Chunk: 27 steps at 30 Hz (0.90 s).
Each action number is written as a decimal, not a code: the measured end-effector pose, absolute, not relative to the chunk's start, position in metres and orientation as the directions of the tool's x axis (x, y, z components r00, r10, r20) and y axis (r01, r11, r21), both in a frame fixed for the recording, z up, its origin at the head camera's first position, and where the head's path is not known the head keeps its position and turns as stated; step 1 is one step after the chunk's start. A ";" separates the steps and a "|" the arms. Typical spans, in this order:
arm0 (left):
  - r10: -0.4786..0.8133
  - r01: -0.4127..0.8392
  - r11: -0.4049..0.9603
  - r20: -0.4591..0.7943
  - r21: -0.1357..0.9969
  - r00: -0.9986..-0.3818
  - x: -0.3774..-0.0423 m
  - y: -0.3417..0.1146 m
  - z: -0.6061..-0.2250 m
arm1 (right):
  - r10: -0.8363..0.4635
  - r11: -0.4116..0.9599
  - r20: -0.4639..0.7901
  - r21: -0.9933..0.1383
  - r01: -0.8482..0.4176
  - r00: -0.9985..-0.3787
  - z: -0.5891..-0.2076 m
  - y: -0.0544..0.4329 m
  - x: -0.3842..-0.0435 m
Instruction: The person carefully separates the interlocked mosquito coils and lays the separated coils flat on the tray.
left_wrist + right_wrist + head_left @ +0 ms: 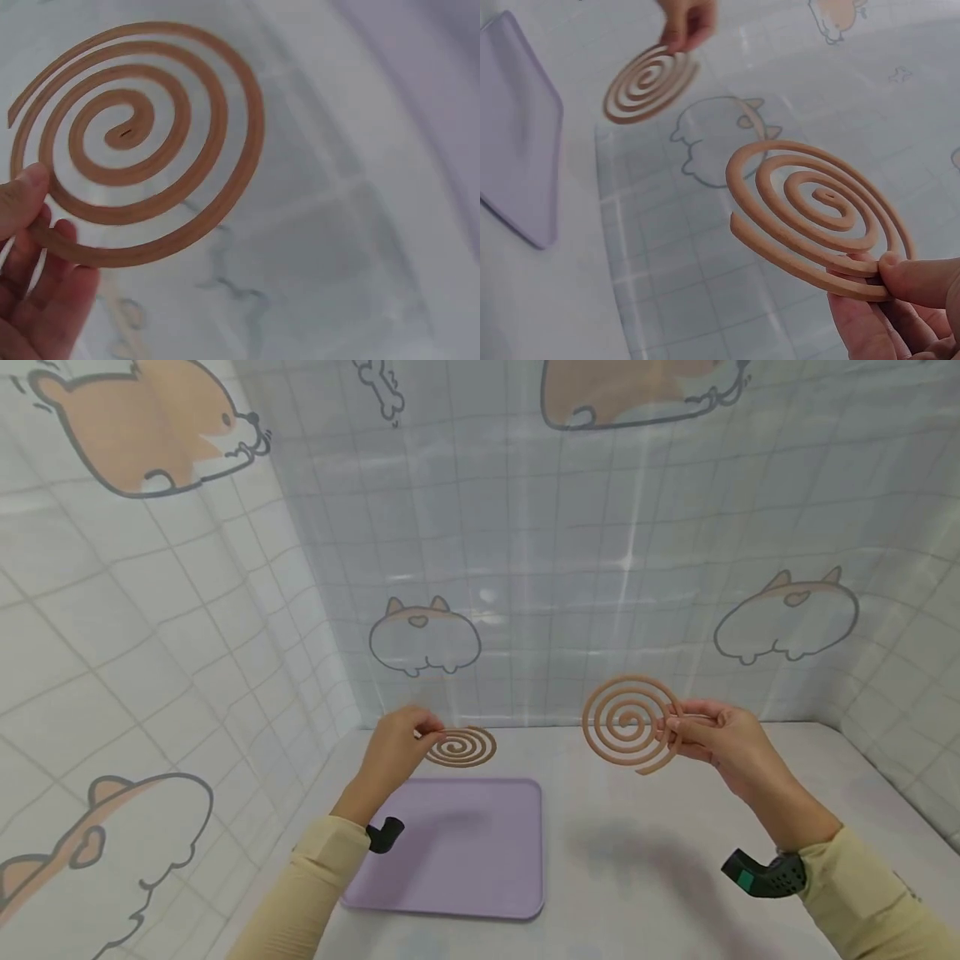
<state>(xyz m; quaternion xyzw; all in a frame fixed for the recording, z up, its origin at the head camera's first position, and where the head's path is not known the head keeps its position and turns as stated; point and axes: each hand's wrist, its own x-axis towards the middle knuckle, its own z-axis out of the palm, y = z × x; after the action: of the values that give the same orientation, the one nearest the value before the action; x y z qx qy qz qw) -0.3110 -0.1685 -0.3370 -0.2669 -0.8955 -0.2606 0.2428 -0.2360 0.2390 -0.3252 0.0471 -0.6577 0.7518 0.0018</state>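
Two brown mosquito coils are held up in the air, one in each hand. My left hand [400, 746] pinches the outer rings of the left mosquito coil [244, 161] between thumb and fingers. That coil lies nearly flat in the head view, above the far edge of a lilac tray [480, 860]. On the right, my right hand [716, 735] grips the other mosquito coil [592, 727] by its right edge, with the thumb on the near face. This one stands almost upright, its spiral facing the head camera. The two coils are well apart.
A white table [622, 893] carries the tray at its left. Behind and beside it rise walls covered in tiled sheeting [517, 560] with cartoon dog prints. Each wrist wears a black camera mount [768, 872].
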 end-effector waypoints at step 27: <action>0.340 0.381 0.920 0.299 0.088 -0.892 -0.272 -0.222 -0.452 | -0.078 -0.214 0.097 -0.974 -0.078 -0.992 -0.339 0.240 -0.240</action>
<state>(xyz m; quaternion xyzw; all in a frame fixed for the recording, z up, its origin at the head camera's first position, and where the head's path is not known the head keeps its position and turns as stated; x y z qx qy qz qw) -0.2721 -0.2220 -0.4522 -0.1858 -0.9698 -0.0723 0.1402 -0.2402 0.2399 -0.3388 0.0625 -0.6270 0.7765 0.0001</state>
